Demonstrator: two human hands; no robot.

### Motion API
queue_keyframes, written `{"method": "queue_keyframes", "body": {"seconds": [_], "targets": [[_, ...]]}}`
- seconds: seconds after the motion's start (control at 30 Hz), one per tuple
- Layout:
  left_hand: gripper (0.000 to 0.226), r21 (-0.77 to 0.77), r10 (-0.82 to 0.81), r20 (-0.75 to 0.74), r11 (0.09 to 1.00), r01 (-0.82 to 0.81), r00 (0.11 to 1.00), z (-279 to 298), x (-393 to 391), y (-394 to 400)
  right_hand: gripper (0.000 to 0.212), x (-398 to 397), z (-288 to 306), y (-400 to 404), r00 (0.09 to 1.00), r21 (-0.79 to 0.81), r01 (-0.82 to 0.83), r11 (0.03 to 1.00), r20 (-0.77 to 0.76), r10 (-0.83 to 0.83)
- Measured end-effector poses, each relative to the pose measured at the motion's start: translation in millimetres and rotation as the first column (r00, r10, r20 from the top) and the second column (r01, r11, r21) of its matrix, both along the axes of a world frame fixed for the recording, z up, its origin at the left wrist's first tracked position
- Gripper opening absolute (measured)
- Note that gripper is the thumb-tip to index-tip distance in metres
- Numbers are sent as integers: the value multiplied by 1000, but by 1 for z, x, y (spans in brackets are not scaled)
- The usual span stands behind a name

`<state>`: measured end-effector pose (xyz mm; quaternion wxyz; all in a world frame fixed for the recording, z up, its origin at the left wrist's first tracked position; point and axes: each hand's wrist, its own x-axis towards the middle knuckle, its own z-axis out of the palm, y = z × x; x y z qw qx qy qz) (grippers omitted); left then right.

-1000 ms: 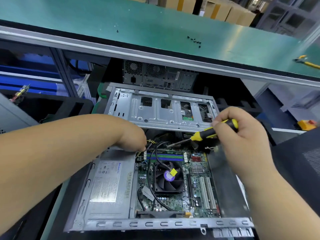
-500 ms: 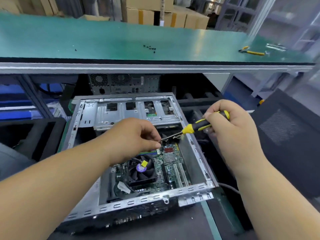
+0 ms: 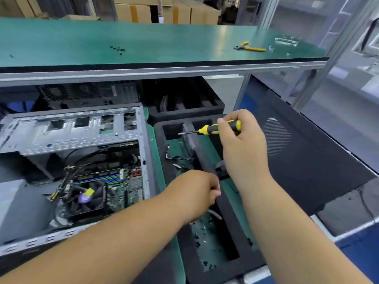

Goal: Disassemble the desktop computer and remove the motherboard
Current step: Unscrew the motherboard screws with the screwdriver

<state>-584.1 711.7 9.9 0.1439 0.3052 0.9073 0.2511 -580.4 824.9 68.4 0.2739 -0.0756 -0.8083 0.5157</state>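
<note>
The open desktop case (image 3: pixel 71 128) lies at the left, its silver drive cage swung up. Inside are the green motherboard (image 3: pixel 123 191), the black CPU fan (image 3: pixel 86 198) and loose cables. My left hand (image 3: pixel 194 193) hovers right of the case over a black foam tray (image 3: pixel 160 128), thumb and curled fingertips pinched together; anything between them is too small to see. Several small black screws (image 3: pixel 205 232) lie in the tray compartment just below it. My right hand (image 3: pixel 244 148) grips a yellow-and-black screwdriver (image 3: pixel 211 129) above the tray, tip pointing left.
A grey power supply (image 3: pixel 18 206) fills the case's near left corner. A black side panel (image 3: pixel 307 160) lies to the right. The green shelf above carries yellow pliers (image 3: pixel 250 48) and a few screws (image 3: pixel 118 49). Another computer (image 3: pixel 92 95) stands behind the case.
My left hand left the screwdriver tip inside the case and moved right, over the foam tray. My right hand carried the screwdriver out of the case. The view swung right.
</note>
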Motion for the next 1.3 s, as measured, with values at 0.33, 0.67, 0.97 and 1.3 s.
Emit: {"method": "queue_keyframes", "body": {"seconds": [0.33,0.67,0.97,1.3], "targets": [[28,-146,31,13,989,-28,999,-3,-11,0,13,-15,-17,15,978,-46,-203,978,45,205],[17,55,267,-140,964,-262,953,43,-31,-108,13,-35,-11,-68,919,-26,-391,920,30,392],[13,-110,434,-127,888,-447,892,40,-48,-244,12,-45,-16,-152,887,12,-444,896,145,438],[34,-471,427,129,821,-324,895,33,-88,-345,22,-60,-33,-202,851,50,-459,887,312,423]]}}
